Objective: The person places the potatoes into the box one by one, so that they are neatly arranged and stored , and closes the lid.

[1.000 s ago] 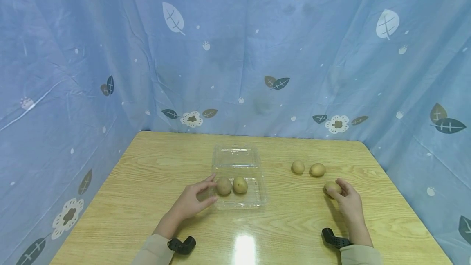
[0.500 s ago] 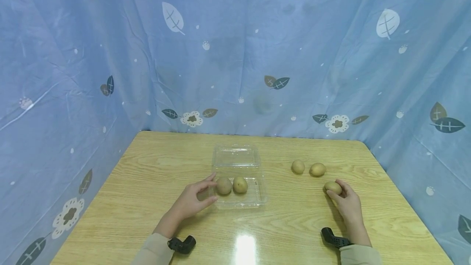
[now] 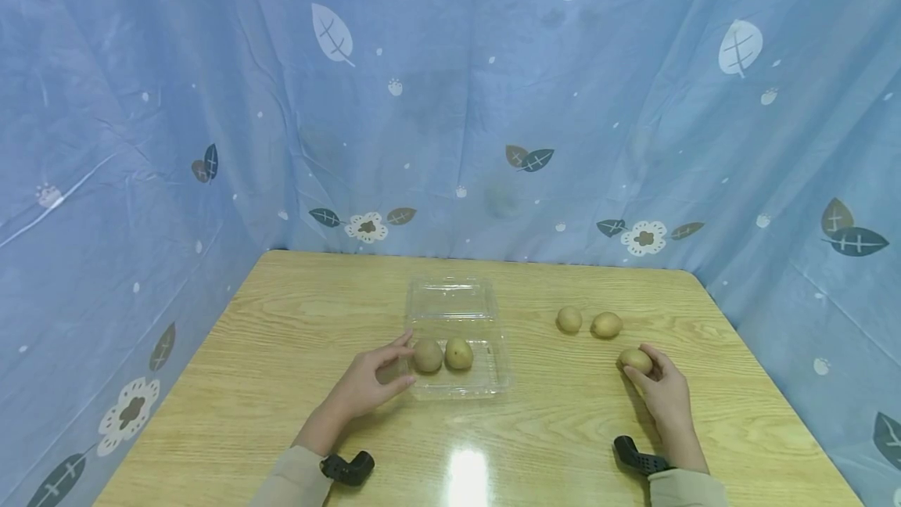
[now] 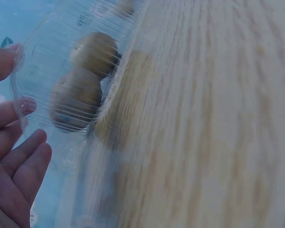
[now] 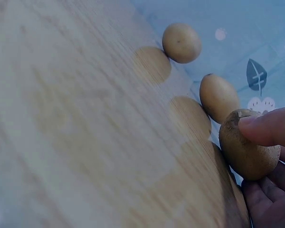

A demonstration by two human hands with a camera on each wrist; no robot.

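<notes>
The left hand (image 3: 366, 382) spreads thumb and fingers against the left side of a clear plastic clamshell box (image 3: 493, 391). In the left wrist view, fingertips touch its see-through wall. The lid (image 3: 452, 300) lies back, away from the person. Two round potatoes sit side by side in the base: a duller brown potato (image 3: 427, 355) at left and a yellower potato (image 3: 459, 354). Over on the right, the right hand (image 3: 667, 393) holds an oval potato (image 5: 244, 142) between thumb and fingers, low by the tabletop; whether it touches the wood is unclear.
Beyond the right hand, a rounder potato (image 3: 569, 319) and an oval potato (image 3: 607, 325) lie on the wooden table (image 3: 317, 296). Blue patterned curtains (image 3: 422, 100) enclose the table's back and sides. Each wrist wears a black device (image 3: 348, 468).
Between the frames almost nothing differs. The right hand keeps its grip on the oval potato with only slight shifts, and the left hand stays at the box.
</notes>
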